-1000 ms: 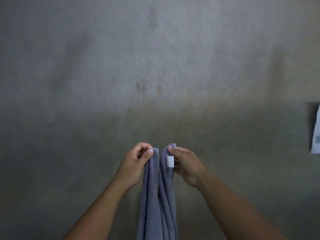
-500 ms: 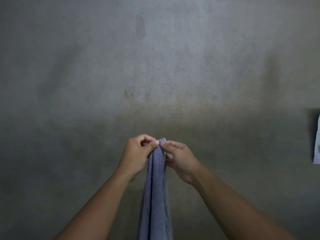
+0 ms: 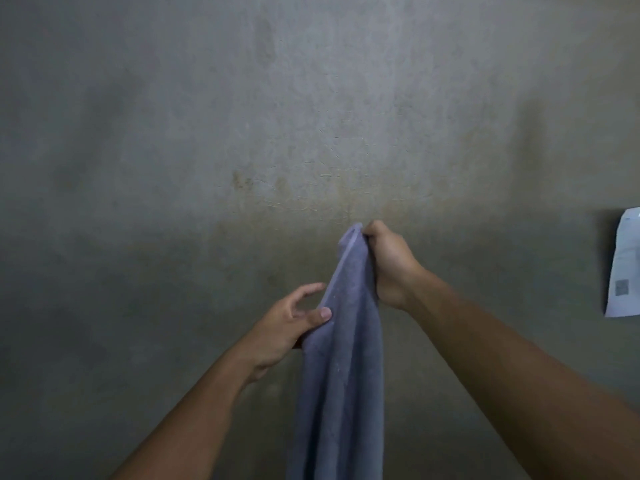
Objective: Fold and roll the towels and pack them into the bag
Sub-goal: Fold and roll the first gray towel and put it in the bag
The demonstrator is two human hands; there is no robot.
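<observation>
— Where is the towel (image 3: 343, 358)?
— Hanging in the air in front of the grey concrete surface (image 3: 242, 133), running out of view below.
— And the right grip (image 3: 388, 261)?
— Raised highest, wrist bent, clenched round the towel's top corner.
— The left grip (image 3: 291, 323)?
— Lower, at the towel's left edge. Its thumb pinches the cloth against the fingers, and the index finger is stretched out.
— Anything else?
— A white paper sheet (image 3: 625, 265), far right.

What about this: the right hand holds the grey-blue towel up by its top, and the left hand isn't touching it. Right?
Not quite. The head view shows the right hand holding the towel up by its top, but the left hand is touching it: it pinches the towel's edge lower down.
</observation>
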